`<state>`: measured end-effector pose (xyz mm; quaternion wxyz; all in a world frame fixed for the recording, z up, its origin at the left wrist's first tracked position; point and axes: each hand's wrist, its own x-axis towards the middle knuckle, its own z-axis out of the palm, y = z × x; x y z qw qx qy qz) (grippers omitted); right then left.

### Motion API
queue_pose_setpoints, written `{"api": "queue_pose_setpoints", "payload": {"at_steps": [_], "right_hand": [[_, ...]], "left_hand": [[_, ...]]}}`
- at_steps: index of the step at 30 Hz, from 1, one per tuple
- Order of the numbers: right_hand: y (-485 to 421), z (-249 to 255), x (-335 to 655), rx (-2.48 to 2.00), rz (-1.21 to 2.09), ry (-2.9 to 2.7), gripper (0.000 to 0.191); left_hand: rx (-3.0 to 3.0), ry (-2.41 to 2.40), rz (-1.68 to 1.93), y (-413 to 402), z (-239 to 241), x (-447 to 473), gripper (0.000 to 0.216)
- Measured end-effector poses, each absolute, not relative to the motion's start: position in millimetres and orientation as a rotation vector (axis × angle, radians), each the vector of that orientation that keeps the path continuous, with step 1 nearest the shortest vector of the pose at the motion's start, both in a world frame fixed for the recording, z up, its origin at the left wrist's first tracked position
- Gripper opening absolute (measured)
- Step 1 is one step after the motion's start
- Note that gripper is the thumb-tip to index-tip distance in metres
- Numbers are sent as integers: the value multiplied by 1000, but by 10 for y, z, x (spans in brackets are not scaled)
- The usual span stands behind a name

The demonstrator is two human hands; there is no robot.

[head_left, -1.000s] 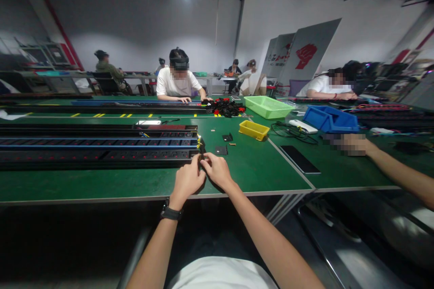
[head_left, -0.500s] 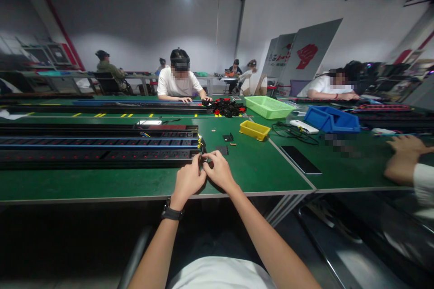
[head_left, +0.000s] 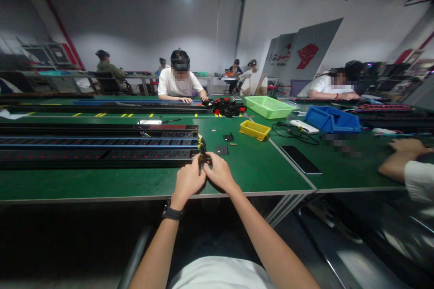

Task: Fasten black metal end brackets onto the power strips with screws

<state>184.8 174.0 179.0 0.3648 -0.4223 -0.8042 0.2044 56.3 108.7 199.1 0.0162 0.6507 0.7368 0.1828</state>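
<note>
My left hand (head_left: 190, 177) and my right hand (head_left: 219, 172) meet at the right end of a long black power strip (head_left: 149, 155) with a row of sockets and small red marks. Between their fingertips is a small black end piece (head_left: 203, 146), standing up at the strip's end; my fingers hide its lower part. Both hands are closed around it, thumbs close together. Yellow wires (head_left: 200, 140) show just behind it. Beyond the fingers lie a flat black plate (head_left: 222, 150), a black bracket (head_left: 228, 137) and a small brass-coloured part (head_left: 233, 144).
A yellow tray (head_left: 255, 130), a green basket (head_left: 269, 107) and a blue bin (head_left: 332, 119) stand to the right. A black cable (head_left: 294, 134) and a dark phone-like slab (head_left: 301, 159) lie nearby. Co-workers sit opposite and at right, one hand (head_left: 407, 149) close by.
My right index finger has come down from its stretched position to the far side of the end piece, which shows more now. The co-worker's arm at right has shifted slightly left.
</note>
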Motion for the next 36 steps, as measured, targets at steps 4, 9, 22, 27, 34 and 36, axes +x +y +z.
{"api": "queue_pose_setpoints", "payload": {"at_steps": [4, 9, 22, 27, 34, 36], "right_hand": [[1743, 1787, 1847, -1119, 514, -2082, 41], [1770, 1785, 1847, -1122, 611, -2052, 48], [1827, 1693, 1884, -986, 630, -2117, 62], [1828, 1680, 1894, -953, 583, -2151, 63], [1833, 1694, 1884, -878, 529, -2181, 66], [1830, 1701, 1883, -875, 521, -2192, 67]], "left_hand": [[2023, 2296, 560, 1085, 1996, 561, 49], [2005, 2291, 539, 1084, 2003, 554, 50], [2028, 2267, 541, 1084, 1997, 550, 52], [2025, 2263, 562, 1087, 1989, 544, 53], [1994, 2275, 602, 1097, 1973, 540, 54], [1981, 2278, 614, 1101, 1968, 540, 54]]}}
